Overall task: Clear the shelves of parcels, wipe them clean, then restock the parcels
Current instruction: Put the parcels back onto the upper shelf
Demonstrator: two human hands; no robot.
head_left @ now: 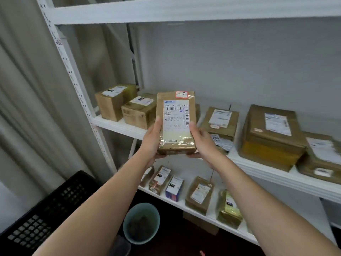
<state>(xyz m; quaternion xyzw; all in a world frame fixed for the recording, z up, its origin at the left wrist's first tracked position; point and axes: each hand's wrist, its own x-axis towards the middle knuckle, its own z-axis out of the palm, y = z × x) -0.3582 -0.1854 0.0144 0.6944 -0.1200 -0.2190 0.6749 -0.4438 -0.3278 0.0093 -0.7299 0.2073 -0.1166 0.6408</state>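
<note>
I hold a brown taped parcel (176,122) with a white shipping label upright in front of the middle shelf (120,126). My left hand (152,140) grips its left edge and bottom corner. My right hand (201,140) grips its right edge, fingers under the base. On the middle shelf lie two cardboard boxes (113,101) at the left and several flat brown parcels (271,133) to the right. Several small parcels (200,194) sit on the lower shelf (184,205).
A white shelf post (73,76) rises at the left beside a grey curtain (27,89). A black plastic crate (42,215) stands at lower left. A teal bucket (141,222) sits on the dark floor under the shelves. The top shelf beam (184,12) runs overhead.
</note>
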